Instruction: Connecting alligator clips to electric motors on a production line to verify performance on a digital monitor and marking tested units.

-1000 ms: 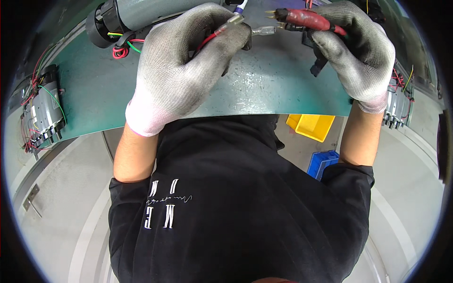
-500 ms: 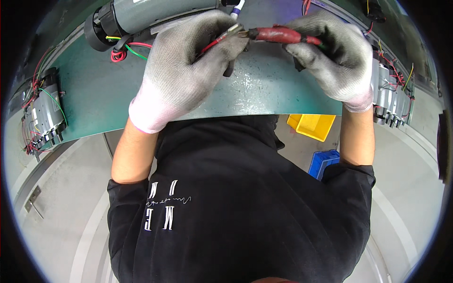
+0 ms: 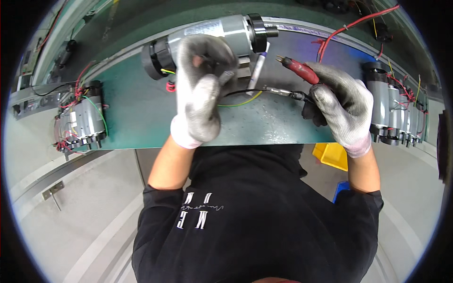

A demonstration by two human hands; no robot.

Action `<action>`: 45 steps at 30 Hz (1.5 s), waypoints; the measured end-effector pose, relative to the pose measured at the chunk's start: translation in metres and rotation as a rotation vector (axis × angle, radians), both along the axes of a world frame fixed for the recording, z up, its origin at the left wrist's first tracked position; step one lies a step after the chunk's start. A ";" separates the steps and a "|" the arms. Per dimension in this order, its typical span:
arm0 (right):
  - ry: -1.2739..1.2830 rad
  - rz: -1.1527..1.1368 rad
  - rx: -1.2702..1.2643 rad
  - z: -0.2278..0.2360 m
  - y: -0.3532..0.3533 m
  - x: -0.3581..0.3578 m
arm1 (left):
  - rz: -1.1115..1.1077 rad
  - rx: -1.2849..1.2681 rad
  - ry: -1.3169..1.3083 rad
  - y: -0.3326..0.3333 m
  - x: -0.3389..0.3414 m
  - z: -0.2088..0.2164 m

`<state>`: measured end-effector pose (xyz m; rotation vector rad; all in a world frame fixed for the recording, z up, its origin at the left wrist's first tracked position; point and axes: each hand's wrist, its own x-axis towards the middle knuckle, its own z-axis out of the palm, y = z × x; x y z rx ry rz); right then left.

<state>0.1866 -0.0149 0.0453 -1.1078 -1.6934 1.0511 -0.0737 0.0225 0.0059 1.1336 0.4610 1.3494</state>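
Observation:
In a white-grey glove, my right hand (image 3: 340, 101) grips a red alligator clip (image 3: 302, 71), whose bare metal jaws point up-left with nothing in them. A second, black-sleeved alligator clip (image 3: 282, 91) runs out of the same hand's lower side, its metal jaws at the end of a black wire (image 3: 245, 90). My gloved left hand (image 3: 200, 89) is raised in front of a grey cylindrical motor (image 3: 236, 34) with black ends. Its fingers are bent and smeared by motion, and what they hold, if anything, cannot be made out. A green-yellow wire (image 3: 240, 103) curves below the black one.
A white marker (image 3: 257, 73) lies beside the motor on the green tabletop (image 3: 141, 125). Several wired motors stand at left (image 3: 82, 118) and right (image 3: 389, 106). Red cable (image 3: 351, 26) hangs at upper right. Beyond the near table edge are a yellow bin (image 3: 331, 155) and a blue bin (image 3: 340, 189).
The red clip has come off the red wire that my left hand held. My hands have moved apart, uncovering the black clip and wire. The whole view has shifted, showing more of the motor.

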 end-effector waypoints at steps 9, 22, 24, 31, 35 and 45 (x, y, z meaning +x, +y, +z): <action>-0.117 0.019 0.259 0.006 0.001 -0.001 | 0.225 -0.053 0.391 -0.012 0.000 0.000; -0.063 0.085 0.115 0.006 -0.004 -0.008 | 0.072 -0.148 0.248 -0.019 -0.007 0.004; -0.064 0.099 0.115 0.008 -0.003 -0.008 | 0.074 -0.138 0.272 -0.019 -0.009 0.003; -0.110 0.144 0.161 0.008 -0.001 -0.002 | 0.041 -0.073 0.330 -0.018 -0.012 0.007; -0.143 0.160 0.142 0.009 -0.001 -0.001 | 0.006 -0.088 0.325 -0.017 -0.013 0.005; -0.145 0.236 0.084 -0.010 0.012 0.016 | 0.043 0.147 0.649 -0.008 0.001 0.004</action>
